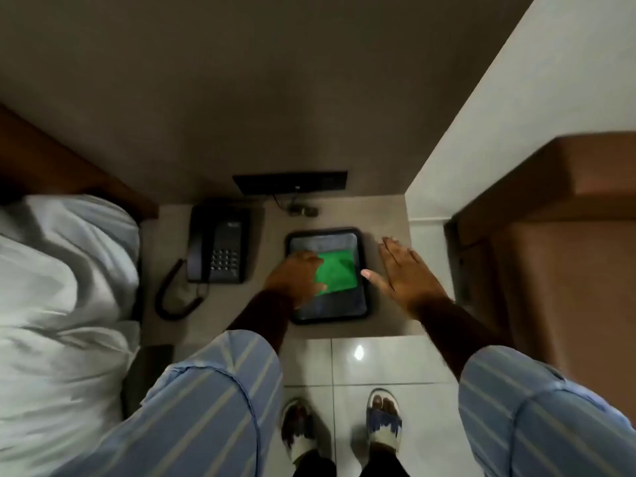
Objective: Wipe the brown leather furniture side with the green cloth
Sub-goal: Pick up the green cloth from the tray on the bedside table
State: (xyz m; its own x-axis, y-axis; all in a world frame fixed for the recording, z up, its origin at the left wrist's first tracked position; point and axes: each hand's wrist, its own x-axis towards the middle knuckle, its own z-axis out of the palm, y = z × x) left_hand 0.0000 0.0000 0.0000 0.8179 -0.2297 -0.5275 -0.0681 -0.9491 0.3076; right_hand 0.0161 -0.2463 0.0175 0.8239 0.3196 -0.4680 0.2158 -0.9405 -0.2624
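My left hand (296,275): centre of frame, fingers curled down onto the green cloth (339,273), gathering its near edge; whether it is gripped yet I cannot tell.

My right hand (404,273): just right of centre, spread flat and holding nothing, hovering beside the tray's right rim, likely for balance.

Green cloth: lies flat on a grey liner inside the black tray (365,270), kept there as its station.

Tray: sits on the tabletop (172,235), clear of the black telephone (216,247) at centre left.

Brown leather furniture side (564,270): right of frame, upright, well apart from the cloth and untouched; wiping is not begun.

White bedding (62,287): left of frame.

Tiled floor (358,366), my sandalled feet: bottom centre.
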